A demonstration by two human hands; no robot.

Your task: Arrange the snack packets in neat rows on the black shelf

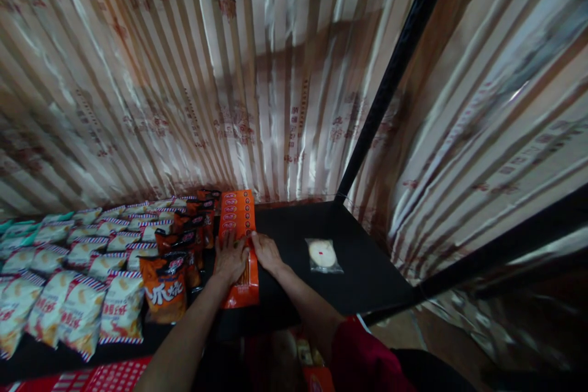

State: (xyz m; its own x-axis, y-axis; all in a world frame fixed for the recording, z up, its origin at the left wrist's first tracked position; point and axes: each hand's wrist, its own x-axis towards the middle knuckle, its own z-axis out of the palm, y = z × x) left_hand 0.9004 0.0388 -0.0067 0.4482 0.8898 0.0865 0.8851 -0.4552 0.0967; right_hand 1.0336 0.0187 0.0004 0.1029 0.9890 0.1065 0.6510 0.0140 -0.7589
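Note:
Flat orange snack packets point(239, 297) lie lengthwise on the black shelf, apparently one on top of another. My left hand point(232, 258) rests on top of them, palm down with the fingers spread. Against their right edge lies my right hand point(267, 252), its fingers stretched forward and touching the side; part of them is hard to make out. Just left of the packets stand rows of orange and black snack bags point(165, 294). Over to the right, a clear packet with a round white piece point(322, 255) lies apart from both hands.
Several rows of white snack bags point(122, 312) fill the left of the black shelf point(367, 282). Behind is a pleated, printed sheet point(285, 86). A black upright post point(386, 98) stands at the back right corner. A red basket point(119, 375) sits below the front edge.

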